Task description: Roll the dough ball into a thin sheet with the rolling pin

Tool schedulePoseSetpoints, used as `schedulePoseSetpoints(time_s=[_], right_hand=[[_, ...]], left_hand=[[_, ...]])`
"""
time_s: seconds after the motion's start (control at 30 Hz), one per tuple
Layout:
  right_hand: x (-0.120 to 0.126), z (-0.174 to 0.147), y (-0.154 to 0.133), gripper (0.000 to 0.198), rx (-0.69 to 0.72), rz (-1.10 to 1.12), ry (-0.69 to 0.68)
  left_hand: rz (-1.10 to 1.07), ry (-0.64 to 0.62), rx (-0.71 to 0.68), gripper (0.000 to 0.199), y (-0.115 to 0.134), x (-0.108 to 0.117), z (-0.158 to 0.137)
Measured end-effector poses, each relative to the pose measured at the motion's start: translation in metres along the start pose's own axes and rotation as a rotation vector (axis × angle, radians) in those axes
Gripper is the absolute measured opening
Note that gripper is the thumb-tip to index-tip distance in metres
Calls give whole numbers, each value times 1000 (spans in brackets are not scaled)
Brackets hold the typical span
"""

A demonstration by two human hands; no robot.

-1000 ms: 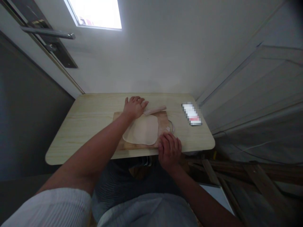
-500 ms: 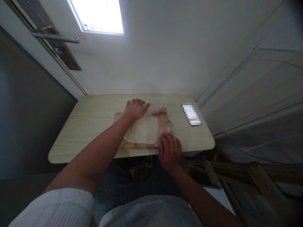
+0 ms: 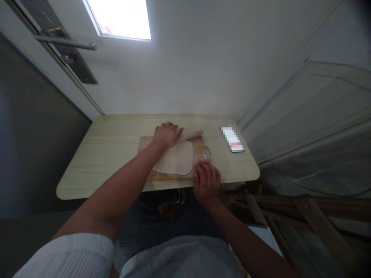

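A thin, pale sheet of rolled dough (image 3: pixel 175 158) lies flat on a wooden cutting board (image 3: pixel 198 146). Across the board's far side rests a pale rolling pin (image 3: pixel 193 135), slanting up to the right. My left hand (image 3: pixel 167 135) is closed over the pin's left part, covering it, with the fingers reaching past its far side. At the near right corner of the board, my right hand (image 3: pixel 206 181) has its fingers curled over the edge; the fingertips are partly hidden. Close to those fingers a metal ring (image 3: pixel 210 153) is fixed to the board's right side.
The board stands on a light wood-patterned table (image 3: pixel 95 154) set against a white door with a metal handle (image 3: pixel 66 41). A phone (image 3: pixel 232 139), its screen blurred, lies at the right. Wooden beams (image 3: pixel 275 212) are below on the right.
The view has shifted slightly. Both hands, the rolling pin and the dough keep nearly the same places on the board.
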State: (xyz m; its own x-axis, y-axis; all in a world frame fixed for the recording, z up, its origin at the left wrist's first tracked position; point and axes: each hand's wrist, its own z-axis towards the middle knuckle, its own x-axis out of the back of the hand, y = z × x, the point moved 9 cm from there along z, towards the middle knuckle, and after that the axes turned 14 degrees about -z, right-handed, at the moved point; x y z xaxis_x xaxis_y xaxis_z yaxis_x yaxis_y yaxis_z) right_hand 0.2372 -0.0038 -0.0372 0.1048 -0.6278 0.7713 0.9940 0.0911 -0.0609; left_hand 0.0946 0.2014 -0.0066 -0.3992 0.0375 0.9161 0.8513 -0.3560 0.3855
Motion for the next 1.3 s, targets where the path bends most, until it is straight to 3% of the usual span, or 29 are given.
schedulePoseSetpoints(time_s=[0.37, 0.5, 0.83, 1.0, 1.17, 1.3], right_hand=[[4, 1, -1, 30, 13, -4, 15], [4, 1, -1, 30, 11, 7, 18], [0, 0, -1, 28, 7, -2, -16], [-2, 0, 1, 30, 2, 10, -19], [-2, -1, 1, 32, 6, 8, -24], [-2, 0, 1, 31, 8, 1, -23]], left_hand=[[-53, 55, -44, 64, 62, -9, -87], [-74, 51, -71, 65, 68, -13, -98], [-55, 44, 22, 71, 13, -5, -20], [-68, -36, -54, 60, -5, -4, 13], [-121, -2, -74, 58, -17, 1, 33], [-110, 11, -71, 63, -16, 2, 31]])
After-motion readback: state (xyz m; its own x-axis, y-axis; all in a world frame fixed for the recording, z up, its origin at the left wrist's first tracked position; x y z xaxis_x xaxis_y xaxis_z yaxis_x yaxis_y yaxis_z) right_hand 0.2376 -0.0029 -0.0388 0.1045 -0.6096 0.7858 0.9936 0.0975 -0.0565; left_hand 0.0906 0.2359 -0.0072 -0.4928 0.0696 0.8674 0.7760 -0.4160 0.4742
